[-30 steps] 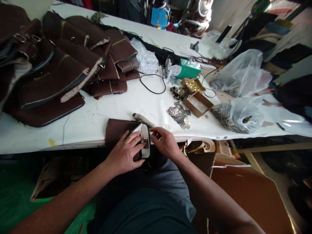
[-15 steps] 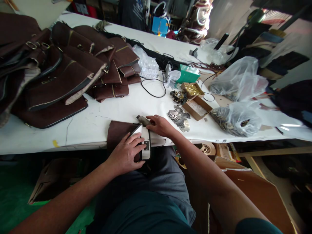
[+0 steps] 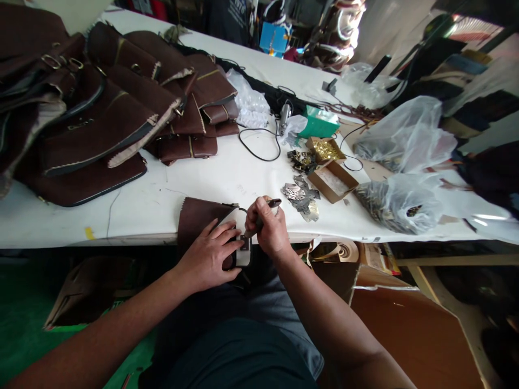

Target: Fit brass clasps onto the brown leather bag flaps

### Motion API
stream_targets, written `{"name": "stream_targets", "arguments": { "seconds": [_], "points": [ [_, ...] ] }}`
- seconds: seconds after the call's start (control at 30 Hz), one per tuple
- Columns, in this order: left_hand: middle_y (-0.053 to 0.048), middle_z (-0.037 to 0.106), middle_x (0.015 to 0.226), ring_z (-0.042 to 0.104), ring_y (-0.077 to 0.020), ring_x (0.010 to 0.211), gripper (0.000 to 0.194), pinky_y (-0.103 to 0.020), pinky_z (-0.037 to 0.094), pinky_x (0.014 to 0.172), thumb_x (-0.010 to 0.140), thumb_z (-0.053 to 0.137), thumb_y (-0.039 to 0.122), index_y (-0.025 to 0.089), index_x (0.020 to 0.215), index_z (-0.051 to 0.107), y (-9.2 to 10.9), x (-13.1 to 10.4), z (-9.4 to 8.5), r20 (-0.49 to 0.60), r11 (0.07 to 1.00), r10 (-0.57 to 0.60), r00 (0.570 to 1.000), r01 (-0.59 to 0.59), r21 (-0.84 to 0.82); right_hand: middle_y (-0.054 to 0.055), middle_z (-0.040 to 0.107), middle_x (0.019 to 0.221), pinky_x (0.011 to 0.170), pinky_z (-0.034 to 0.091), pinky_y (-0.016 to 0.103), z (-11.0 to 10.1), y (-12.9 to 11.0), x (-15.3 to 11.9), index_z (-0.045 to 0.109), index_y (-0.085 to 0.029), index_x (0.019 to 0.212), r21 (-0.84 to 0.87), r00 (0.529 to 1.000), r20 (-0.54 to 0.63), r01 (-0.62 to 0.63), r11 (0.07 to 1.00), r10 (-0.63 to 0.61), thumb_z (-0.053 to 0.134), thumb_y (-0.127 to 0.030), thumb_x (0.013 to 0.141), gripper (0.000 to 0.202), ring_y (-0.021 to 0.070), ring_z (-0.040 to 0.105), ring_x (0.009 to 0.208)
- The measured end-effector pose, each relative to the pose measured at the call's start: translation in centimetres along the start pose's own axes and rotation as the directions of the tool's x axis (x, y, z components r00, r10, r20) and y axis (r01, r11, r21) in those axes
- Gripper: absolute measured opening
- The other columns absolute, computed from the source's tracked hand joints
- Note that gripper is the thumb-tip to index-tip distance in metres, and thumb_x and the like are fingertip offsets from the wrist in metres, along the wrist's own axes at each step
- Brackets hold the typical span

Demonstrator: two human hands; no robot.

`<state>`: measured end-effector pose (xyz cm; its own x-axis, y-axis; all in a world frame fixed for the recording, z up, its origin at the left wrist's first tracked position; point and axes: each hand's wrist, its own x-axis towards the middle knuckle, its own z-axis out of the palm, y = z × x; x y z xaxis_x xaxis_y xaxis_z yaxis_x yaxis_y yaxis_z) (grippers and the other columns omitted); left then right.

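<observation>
Brown leather piece (image 3: 198, 221), lower centre of frame, overhanging the white table (image 3: 170, 205) edge. Left hand (image 3: 206, 256): flat on it, fingers spread beside the small metal fitting (image 3: 243, 241). Right hand (image 3: 267, 229): fist closed around a slim tool (image 3: 263, 216), tip down at the fitting. We judge a firm pin and steady tool matter most.

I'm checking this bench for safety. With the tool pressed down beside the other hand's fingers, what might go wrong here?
1. The right hand drives a tool onto a small metal fitting right beside the left hand fingertips; a slip might jab them.
2. The brown leather piece overhangs the table edge, so it may shift or tip under pressure.
3. The loose metal plates lie near the right elbow's path and might get swept off.
</observation>
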<state>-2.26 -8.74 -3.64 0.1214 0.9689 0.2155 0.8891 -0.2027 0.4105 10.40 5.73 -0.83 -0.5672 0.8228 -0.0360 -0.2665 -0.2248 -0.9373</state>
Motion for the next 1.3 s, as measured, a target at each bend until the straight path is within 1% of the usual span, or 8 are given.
{"name": "stream_targets", "arguments": {
  "seconds": [0.13, 0.47, 0.63, 0.7, 0.87, 1.07, 1.17, 1.3],
  "points": [
    [-0.012, 0.069, 0.146, 0.049, -0.0382, 0.151, 0.053, -0.063, 0.026, 0.133, 0.085, 0.078, 0.041, 0.022, 0.134, 0.073, -0.1, 0.0, 0.0, 0.003, 1.000, -0.001, 1.000, 0.001, -0.014, -0.006, 0.049, 0.057, 0.048, 0.038, 0.026, 0.7, 0.4, -1.1, 0.048, -0.024, 0.072, -0.135, 0.998, 0.022, 0.065, 0.989, -0.062, 0.074, -0.061, 0.093, 0.050, 0.0104, 0.043, 0.046],
    [-0.011, 0.064, 0.154, 0.047, -0.0364, 0.153, 0.063, -0.061, 0.023, 0.134, 0.084, 0.077, 0.038, 0.023, 0.145, 0.065, -0.3, -0.4, 0.3, -0.013, 0.999, -0.005, 1.000, 0.004, -0.043, -0.002, 0.055, 0.062, 0.060, 0.043, 0.030, -0.1, 1.6, -3.2, 0.056, -0.023, 0.071, -0.409, 0.977, 0.097, 0.213, 0.887, -0.190, 0.071, -0.057, 0.095, 0.044, 0.0146, 0.049, 0.059],
    [-0.012, 0.069, 0.147, 0.050, -0.0364, 0.151, 0.056, -0.060, 0.023, 0.135, 0.082, 0.079, 0.038, 0.020, 0.135, 0.068, -0.4, -0.4, 0.3, -0.034, 0.998, -0.005, 0.999, 0.002, -0.067, -0.003, 0.052, 0.058, 0.058, 0.043, 0.032, 0.2, 0.0, -3.4, 0.053, -0.025, 0.073, -0.373, 0.989, 0.024, 0.143, 0.917, -0.145, 0.069, -0.060, 0.093, 0.043, 0.0153, 0.047, 0.053],
    [-0.012, 0.070, 0.145, 0.050, -0.0365, 0.151, 0.057, -0.059, 0.023, 0.135, 0.082, 0.079, 0.038, 0.019, 0.134, 0.068, -0.4, -0.4, 0.3, -0.040, 0.997, 0.000, 0.999, -0.003, -0.078, -0.002, 0.053, 0.060, 0.059, 0.043, 0.033, 0.3, -0.7, -3.5, 0.053, -0.027, 0.073, -0.321, 0.982, 0.010, 0.182, 0.930, -0.189, 0.068, -0.061, 0.093, 0.042, 0.0166, 0.048, 0.054],
    [-0.012, 0.070, 0.144, 0.049, -0.0353, 0.152, 0.065, -0.057, 0.024, 0.135, 0.081, 0.080, 0.036, 0.020, 0.143, 0.063, -0.4, -0.3, 0.2, -0.050, 0.995, -0.019, 0.999, 0.014, -0.101, 0.002, 0.058, 0.068, 0.065, 0.044, 0.037, 0.4, -0.1, -3.9, 0.059, -0.026, 0.073, -0.387, 0.961, 0.197, 0.260, 0.885, -0.196, 0.071, -0.049, 0.093, 0.033, 0.0193, 0.051, 0.063],
    [-0.012, 0.068, 0.149, 0.047, -0.0343, 0.154, 0.066, -0.056, 0.021, 0.136, 0.083, 0.078, 0.038, 0.020, 0.145, 0.061, -0.3, -0.4, 0.3, -0.032, 0.996, -0.014, 0.999, 0.011, -0.084, 0.001, 0.059, 0.070, 0.067, 0.044, 0.036, 0.4, 1.0, -3.5, 0.058, -0.024, 0.074, -0.391, 0.950, 0.219, 0.294, 0.872, -0.222, 0.067, -0.041, 0.095, 0.028, 0.0183, 0.051, 0.064],
    [-0.013, 0.068, 0.148, 0.048, -0.0349, 0.154, 0.065, -0.057, 0.022, 0.135, 0.083, 0.078, 0.039, 0.018, 0.143, 0.062, -0.1, -0.4, 0.2, -0.023, 0.998, -0.015, 1.000, 0.014, -0.054, 0.000, 0.057, 0.067, 0.065, 0.043, 0.034, 0.1, 0.9, -3.5, 0.057, -0.024, 0.071, -0.401, 0.960, 0.168, 0.274, 0.874, -0.224, 0.067, -0.038, 0.093, 0.028, 0.0173, 0.050, 0.063],
    [-0.014, 0.069, 0.147, 0.050, -0.0365, 0.152, 0.064, -0.060, 0.026, 0.134, 0.082, 0.080, 0.039, 0.017, 0.140, 0.064, 0.3, -0.2, -0.2, -0.014, 1.000, -0.009, 1.000, 0.008, -0.021, -0.002, 0.054, 0.062, 0.062, 0.042, 0.032, -1.8, -0.1, -4.9, 0.055, -0.024, 0.069, -0.480, 0.983, -0.040, 0.138, 0.866, -0.179, 0.070, -0.044, 0.092, 0.034, 0.0162, 0.048, 0.059]
  ]
}}
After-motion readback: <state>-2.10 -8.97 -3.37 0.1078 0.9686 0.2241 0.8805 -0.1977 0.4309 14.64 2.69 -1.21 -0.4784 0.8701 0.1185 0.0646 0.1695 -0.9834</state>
